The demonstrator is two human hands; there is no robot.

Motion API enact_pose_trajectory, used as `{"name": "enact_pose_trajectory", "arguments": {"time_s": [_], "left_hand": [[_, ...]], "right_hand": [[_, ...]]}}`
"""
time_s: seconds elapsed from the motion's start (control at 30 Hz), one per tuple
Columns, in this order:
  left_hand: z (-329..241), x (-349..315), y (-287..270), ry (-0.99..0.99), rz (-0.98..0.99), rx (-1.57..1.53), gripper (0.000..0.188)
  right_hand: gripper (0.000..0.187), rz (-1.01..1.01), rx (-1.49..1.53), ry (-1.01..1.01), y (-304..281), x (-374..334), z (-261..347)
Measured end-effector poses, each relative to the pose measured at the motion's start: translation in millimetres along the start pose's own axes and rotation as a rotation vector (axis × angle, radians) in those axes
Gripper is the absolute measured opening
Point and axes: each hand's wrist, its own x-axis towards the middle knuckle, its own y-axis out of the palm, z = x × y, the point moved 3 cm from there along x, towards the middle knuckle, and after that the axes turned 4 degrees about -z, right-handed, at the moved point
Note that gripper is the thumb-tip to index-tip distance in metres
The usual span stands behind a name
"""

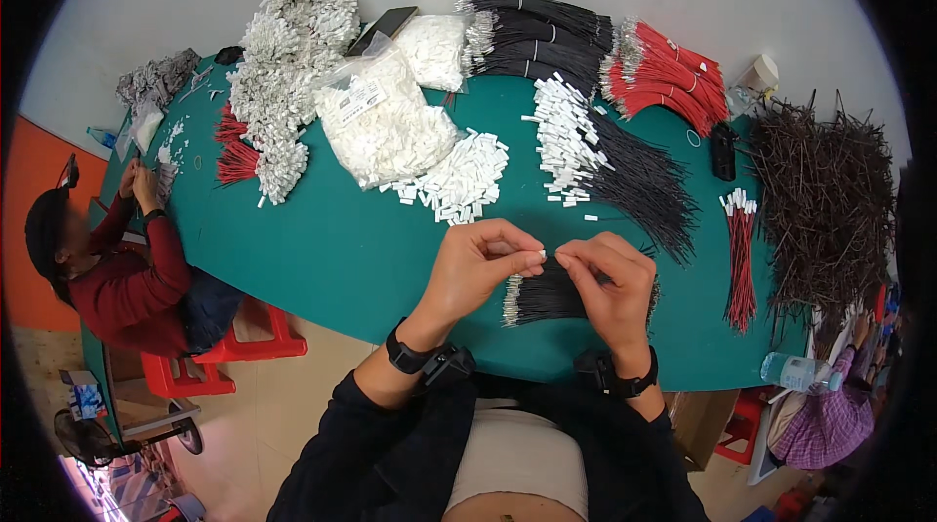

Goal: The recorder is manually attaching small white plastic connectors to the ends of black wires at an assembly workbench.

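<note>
Between the thumb and fingers of my left hand (pixel 468 268) is a small white connector housing (pixel 543 254). My right hand (pixel 613 280) faces it in a closed pinch, fingertips just right of the housing. A thin dark wire seems to be in that pinch, mostly hidden by the fingers. Beneath both hands lies a bundle of black wires (pixel 547 298) with pale metal tips at its left end, partly covered by my right hand. Beyond my hands are a pile of loose white housings (pixel 464 176) and black wires (pixel 644 171) with white housings on their ends.
Bags of white housings (pixel 381 127) and a heap of white-ended wires (pixel 293 44) stand farther back on the green table (pixel 322 249). Red wire bundles (pixel 673 78), dark tangled wires (pixel 825 200) and a water bottle (pixel 795 372) are to the right. A co-worker (pixel 117 268) sits at left.
</note>
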Motion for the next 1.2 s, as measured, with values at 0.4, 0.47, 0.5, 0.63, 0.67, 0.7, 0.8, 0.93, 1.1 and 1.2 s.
{"name": "enact_pose_trajectory", "arguments": {"time_s": [0.4, 0.47, 0.5, 0.63, 0.67, 0.7, 0.8, 0.93, 1.1, 1.2], "left_hand": [[7, 2, 0, -0.019, -0.003, -0.115, 0.010], [13, 3, -4, -0.010, 0.013, -0.112, 0.012], [15, 4, -5, 0.000, 0.026, -0.108, 0.014], [7, 11, -2, -0.018, 0.008, 0.044, 0.020], [6, 15, -6, 0.065, -0.031, 0.168, 0.022], [5, 19, -9, 0.149, -0.071, 0.292, 0.025], [12, 25, -17, 0.123, -0.048, 0.304, 0.023], [11, 22, -14, 0.235, -0.070, 0.408, 0.019], [11, 20, -32, 0.177, -0.076, 0.415, 0.016], [17, 24, -36, 0.152, -0.063, 0.414, 0.015]], "right_hand": [[0.011, -0.004, 0.024, 0.034, 4, -3, -2], [0.012, 0.031, 0.028, 0.057, 4, -3, -3], [0.012, 0.031, 0.027, 0.056, 2, -2, -4], [0.009, 0.105, -0.084, 0.019, -12, 14, -17], [0.007, 0.088, -0.162, -0.027, -17, 23, -25], [0.006, 0.083, -0.181, 0.000, -23, 34, -35], [0.015, 0.100, -0.284, -0.091, -33, 75, -68], [0.041, 0.236, -0.555, -0.267, -34, 86, -97], [0.057, 0.429, -0.668, -0.084, -41, 57, -99], [0.042, 0.506, -0.738, -0.096, -29, 44, -113]]}}
